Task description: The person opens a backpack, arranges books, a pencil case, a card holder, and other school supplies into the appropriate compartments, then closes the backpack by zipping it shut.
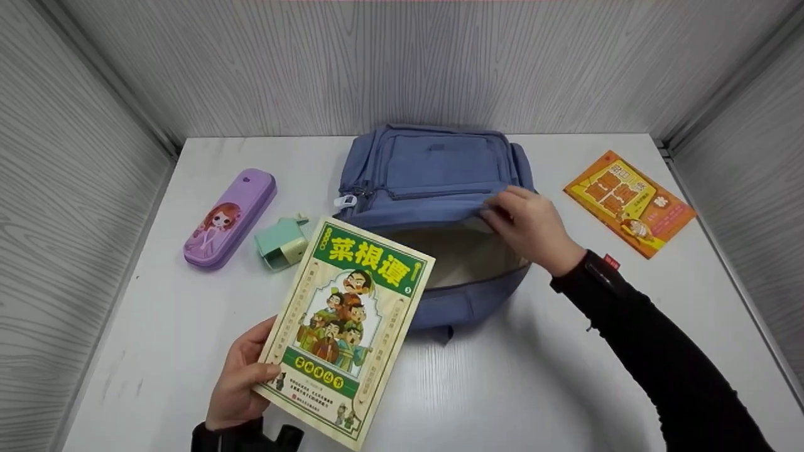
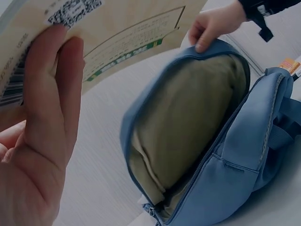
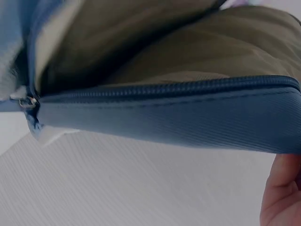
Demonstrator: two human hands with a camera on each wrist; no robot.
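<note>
A blue backpack (image 1: 440, 163) lies on the table with its main compartment unzipped, showing a beige lining (image 2: 188, 122). My right hand (image 1: 531, 229) pinches the upper edge of the opening and holds it raised; in the right wrist view the fingers (image 3: 282, 188) show at the zippered edge (image 3: 188, 113). My left hand (image 1: 242, 376) grips a book (image 1: 348, 333) by its lower left corner, thumb on the front cover. The book has a green title band and cartoon figures, and it overlaps the left side of the backpack in the head view. Behind the book, the left fingers (image 2: 44, 84) press its back cover.
Left of the backpack lie a purple pencil case (image 1: 229, 220) with a doll picture and a small mint-green house-shaped item (image 1: 281, 243). An orange booklet (image 1: 631, 204) lies at the right of the white table (image 1: 502, 389). Grey wood-grain panels (image 1: 440, 63) enclose the back and sides.
</note>
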